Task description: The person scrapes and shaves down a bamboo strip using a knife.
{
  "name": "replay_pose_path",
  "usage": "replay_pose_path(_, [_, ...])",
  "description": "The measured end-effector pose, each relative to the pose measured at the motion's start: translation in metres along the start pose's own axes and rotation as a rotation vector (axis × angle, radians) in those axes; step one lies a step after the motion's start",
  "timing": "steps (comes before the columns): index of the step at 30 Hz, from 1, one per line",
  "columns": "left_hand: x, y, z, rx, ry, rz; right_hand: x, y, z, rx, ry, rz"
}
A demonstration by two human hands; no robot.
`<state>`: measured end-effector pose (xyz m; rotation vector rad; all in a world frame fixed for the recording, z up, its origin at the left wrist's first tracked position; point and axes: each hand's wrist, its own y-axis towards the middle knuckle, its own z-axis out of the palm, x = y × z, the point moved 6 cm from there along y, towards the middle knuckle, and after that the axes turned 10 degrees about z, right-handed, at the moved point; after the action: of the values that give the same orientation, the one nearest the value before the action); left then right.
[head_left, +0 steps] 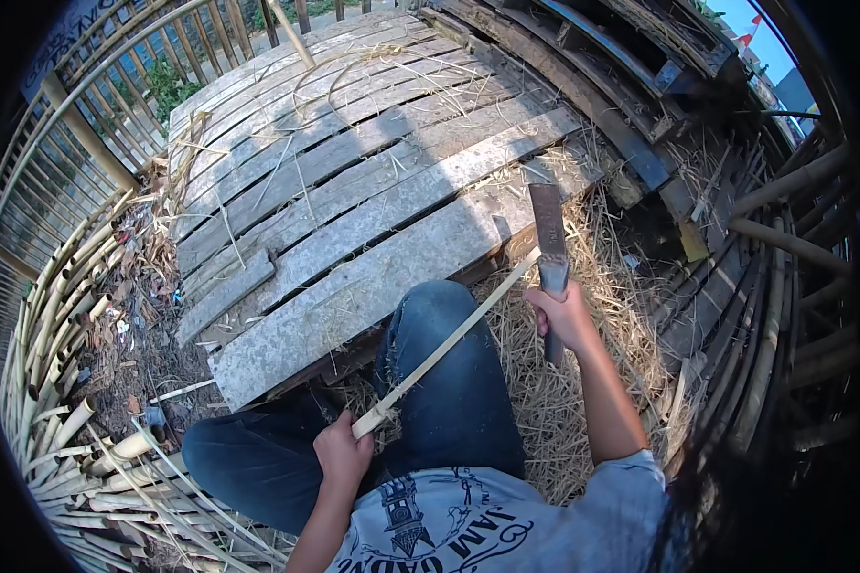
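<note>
My left hand (342,447) is closed around the near end of a pale bamboo strip (449,358). The strip slants up and to the right across my raised knee, and its far end lies close to the blade of a machete (549,218). My right hand (564,315) is wrapped around the machete's handle (552,349), with the broad, rusty-brown blade pointing away from me. Whether the blade touches the strip I cannot tell.
A low platform of wooden planks (354,229) lies in front of me. Bamboo shavings (554,430) cover the ground at right. Bamboo poles (62,430) are piled at left, and stacked wooden pallets (592,86) stand at the upper right. A bamboo fence (86,134) runs behind.
</note>
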<state>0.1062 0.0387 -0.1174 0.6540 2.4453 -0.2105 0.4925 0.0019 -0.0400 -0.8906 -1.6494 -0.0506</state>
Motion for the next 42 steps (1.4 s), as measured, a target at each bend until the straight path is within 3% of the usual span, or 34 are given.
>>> replay_pose_path(2, [-0.005,0.002,-0.004,-0.033,-0.002,0.026,-0.019,-0.001,0.015,0.107,0.062,0.129])
replay_pose_path(4, [-0.007,0.003,-0.005,-0.016,0.007,0.021,-0.028,-0.015,0.031,0.102,-0.070,0.164])
replay_pose_path(6, [-0.006,0.004,-0.001,0.011,0.026,0.017,-0.025,-0.026,0.047,0.136,-0.388,-0.083])
replay_pose_path(8, [-0.006,0.005,-0.002,0.006,0.010,0.008,-0.011,-0.030,0.042,0.166,-0.415,-0.061])
replay_pose_path(10, [-0.005,0.004,-0.002,0.007,-0.006,0.037,-0.002,-0.020,0.015,0.033,-0.429,-0.031])
replay_pose_path(12, [-0.007,0.004,-0.002,0.016,-0.024,0.027,0.000,-0.013,-0.004,-0.010,-0.373,-0.051])
replay_pose_path(14, [-0.009,0.005,-0.004,-0.003,-0.028,0.045,-0.006,-0.010,-0.020,-0.102,-0.145,0.191])
replay_pose_path(16, [-0.005,0.005,-0.002,0.002,-0.042,0.001,-0.014,-0.017,-0.007,-0.056,0.035,0.227])
replay_pose_path(22, [-0.006,0.006,-0.003,-0.013,-0.012,0.052,-0.046,-0.021,0.000,0.037,0.138,0.320])
replay_pose_path(28, [-0.009,0.011,-0.003,-0.020,-0.042,0.048,-0.034,-0.030,-0.001,0.115,0.121,0.346])
replay_pose_path(33, [-0.008,0.008,0.001,-0.001,-0.011,0.049,-0.012,-0.022,-0.021,0.049,-0.126,0.275])
replay_pose_path(38, [0.002,-0.001,0.003,-0.041,-0.094,-0.024,-0.007,-0.042,0.015,0.117,0.010,0.202])
replay_pose_path(42, [0.005,-0.008,0.005,-0.022,-0.155,-0.047,-0.024,-0.043,0.001,0.107,0.002,0.123])
